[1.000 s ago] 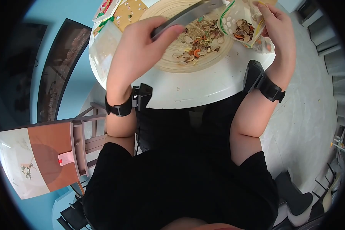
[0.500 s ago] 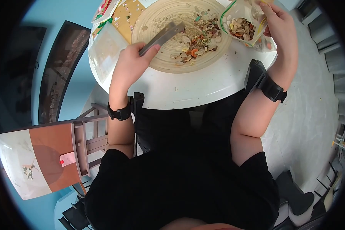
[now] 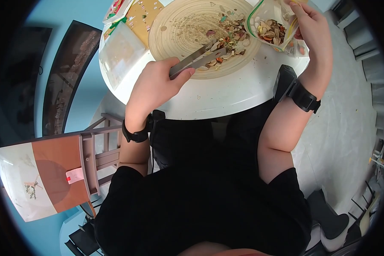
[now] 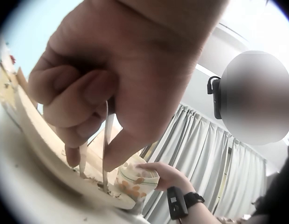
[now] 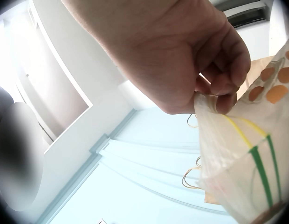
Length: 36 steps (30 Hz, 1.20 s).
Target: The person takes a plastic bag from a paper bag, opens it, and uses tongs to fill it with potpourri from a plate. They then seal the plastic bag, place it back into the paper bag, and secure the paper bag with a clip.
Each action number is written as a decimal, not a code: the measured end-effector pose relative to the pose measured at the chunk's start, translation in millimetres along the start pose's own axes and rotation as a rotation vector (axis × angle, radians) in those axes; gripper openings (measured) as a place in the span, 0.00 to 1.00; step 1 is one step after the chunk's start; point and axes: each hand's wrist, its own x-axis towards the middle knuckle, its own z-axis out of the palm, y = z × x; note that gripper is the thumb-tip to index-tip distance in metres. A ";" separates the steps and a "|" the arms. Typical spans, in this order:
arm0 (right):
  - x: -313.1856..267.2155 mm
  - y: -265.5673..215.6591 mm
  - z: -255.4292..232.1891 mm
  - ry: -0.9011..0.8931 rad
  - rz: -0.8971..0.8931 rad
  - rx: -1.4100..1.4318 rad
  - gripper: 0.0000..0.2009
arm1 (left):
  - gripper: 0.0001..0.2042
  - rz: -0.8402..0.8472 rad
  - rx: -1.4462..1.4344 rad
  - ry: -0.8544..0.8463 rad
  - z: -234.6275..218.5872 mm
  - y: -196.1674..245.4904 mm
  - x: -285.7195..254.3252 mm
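Note:
My left hand (image 3: 155,87) grips metal tongs (image 3: 200,59) low over the near part of a round wooden tray (image 3: 166,40). The tongs' tips lie at a pile of dried flakes and slices (image 3: 234,45), brown, cream, orange and green. In the left wrist view, curled fingers and thumb (image 4: 114,151) hold the two metal arms, which stand apart. My right hand (image 3: 315,36) pinches the edge of a clear zip bag (image 5: 228,158) with yellow and green seal strips and orange dots. The bag stands tilted with its mouth open towards the tray, dried slices (image 3: 271,32) inside.
The tray sits on a white round table (image 3: 217,100). Left of it lie a clear plastic bag (image 3: 121,53) and a gold patterned sheet (image 3: 143,19). A wooden chair (image 3: 102,158) stands at the left. Fine crumbs are scattered over the tray.
The left hand has swung the tongs from beside the bag back left, then down to the pile, their arms now spread. Lighter slices now lie on top in the bag. The right hand has barely moved.

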 end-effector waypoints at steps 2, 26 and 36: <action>0.1 1.4 0.9 0.003 0.004 0.001 0.17 | 0.21 0.037 0.057 0.027 -0.1 2.8 -0.3; -3.8 3.4 0.7 -0.016 -0.082 0.046 0.17 | 0.18 0.097 -0.111 0.155 -10.5 -0.7 5.4; -0.5 -1.0 2.0 -0.016 -0.004 0.026 0.16 | 0.19 0.322 -0.192 0.265 -19.9 55.6 39.2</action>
